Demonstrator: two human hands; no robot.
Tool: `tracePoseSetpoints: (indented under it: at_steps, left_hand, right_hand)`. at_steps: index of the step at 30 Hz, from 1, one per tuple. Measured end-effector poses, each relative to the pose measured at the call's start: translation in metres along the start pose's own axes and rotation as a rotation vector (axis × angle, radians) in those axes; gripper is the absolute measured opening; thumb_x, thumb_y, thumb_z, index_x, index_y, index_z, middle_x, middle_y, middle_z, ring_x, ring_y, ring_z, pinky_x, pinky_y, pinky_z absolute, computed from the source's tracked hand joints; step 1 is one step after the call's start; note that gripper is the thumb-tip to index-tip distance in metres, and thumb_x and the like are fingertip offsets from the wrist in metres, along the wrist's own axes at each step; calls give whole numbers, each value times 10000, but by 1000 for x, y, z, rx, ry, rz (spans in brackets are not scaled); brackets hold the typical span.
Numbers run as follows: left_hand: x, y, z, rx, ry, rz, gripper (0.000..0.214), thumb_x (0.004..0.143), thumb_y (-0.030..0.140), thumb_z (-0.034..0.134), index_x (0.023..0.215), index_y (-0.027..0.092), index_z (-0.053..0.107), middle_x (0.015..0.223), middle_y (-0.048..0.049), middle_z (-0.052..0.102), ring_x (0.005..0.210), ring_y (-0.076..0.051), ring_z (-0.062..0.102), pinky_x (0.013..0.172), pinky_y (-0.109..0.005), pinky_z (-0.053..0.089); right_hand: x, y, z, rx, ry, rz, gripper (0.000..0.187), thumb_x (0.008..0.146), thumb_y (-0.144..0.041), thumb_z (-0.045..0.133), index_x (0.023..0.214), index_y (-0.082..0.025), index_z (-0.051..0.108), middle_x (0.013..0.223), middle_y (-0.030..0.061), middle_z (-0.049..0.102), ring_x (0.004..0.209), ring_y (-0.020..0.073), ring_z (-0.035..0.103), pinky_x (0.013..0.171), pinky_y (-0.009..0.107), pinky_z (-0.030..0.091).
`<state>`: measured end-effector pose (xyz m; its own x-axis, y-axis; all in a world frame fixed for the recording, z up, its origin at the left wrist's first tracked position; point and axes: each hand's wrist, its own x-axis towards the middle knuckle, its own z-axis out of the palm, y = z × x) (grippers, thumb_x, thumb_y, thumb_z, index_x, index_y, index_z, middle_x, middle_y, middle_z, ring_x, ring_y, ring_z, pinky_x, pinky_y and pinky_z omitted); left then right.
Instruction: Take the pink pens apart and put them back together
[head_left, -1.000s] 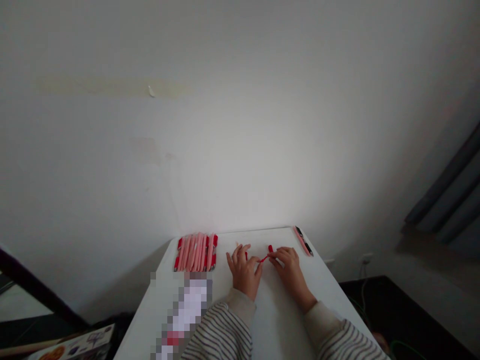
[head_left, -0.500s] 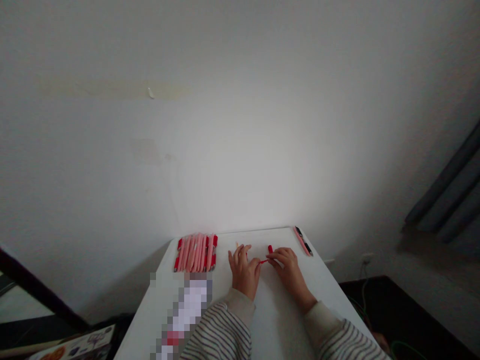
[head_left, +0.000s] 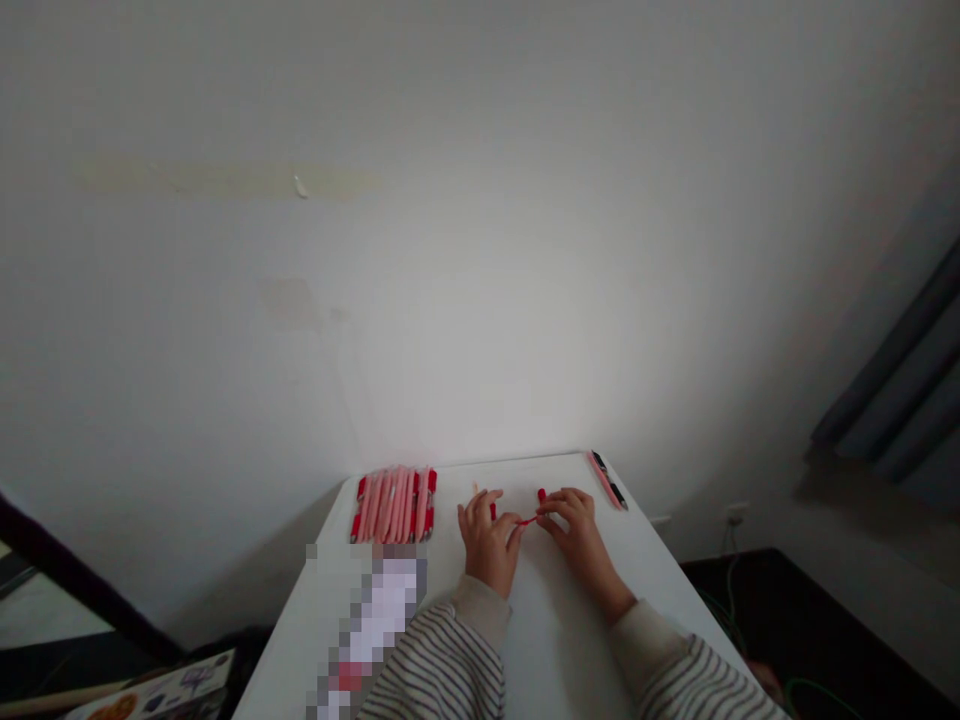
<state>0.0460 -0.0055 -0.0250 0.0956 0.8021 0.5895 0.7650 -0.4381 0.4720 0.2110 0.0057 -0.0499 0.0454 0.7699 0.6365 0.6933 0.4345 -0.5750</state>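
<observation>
A thin red strip-like piece [head_left: 529, 520] spans the gap between my two hands, low over the white table. My left hand [head_left: 487, 540] pinches its left end between thumb and forefinger, the other fingers raised and spread. At the opposite end the fingertips of my right hand [head_left: 577, 525] are closed on it. A short red cylinder [head_left: 542, 495] lies just beyond my right fingers and is partly covered by them. Another small red part [head_left: 493, 511] shows beside my left fingers. What exactly the thin piece is, I cannot make out.
Several pink and red pens [head_left: 394, 505] lie side by side at the back left of the table [head_left: 547, 620]. A pink and black pen [head_left: 607, 481] is near the back right edge. Nearer, on the left, is a pixelated area [head_left: 386, 605]. The wall stands directly behind the table.
The right fingers have shifted slightly, and a little more of the thin red piece shows between the hands. The left hand stays almost in place.
</observation>
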Motion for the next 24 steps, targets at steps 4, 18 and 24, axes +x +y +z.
tracePoseSetpoints:
  at_steps: [4, 18, 24]
  left_hand:
    - [0, -1, 0, 5, 9, -7, 112, 762, 227, 632, 794, 297, 713, 1203, -31, 574, 1235, -271, 410, 1070, -627, 229]
    - [1, 0, -1, -25, 27, -16, 105, 755, 232, 644, 773, 300, 722, 1166, -37, 586, 1192, -261, 439, 1066, -579, 258]
    - [1, 0, 0, -45, 25, -23, 112, 770, 236, 625, 771, 296, 721, 1172, -40, 576, 1193, -259, 429, 1067, -575, 251]
  right_hand:
    - [-1, 1, 1, -45, -4, -5, 141, 823, -349, 609, 792, -248, 701, 979, 85, 633, 1035, 261, 486, 903, 467, 410]
    - [-2, 7, 4, -85, -7, -30, 164, 846, -358, 576, 792, -256, 692, 974, 79, 636, 1025, 256, 483, 880, 448, 431]
    - [-3, 6, 2, -60, -59, -21, 219, 876, -390, 528, 783, -250, 670, 992, 62, 626, 1043, 241, 470, 912, 427, 408]
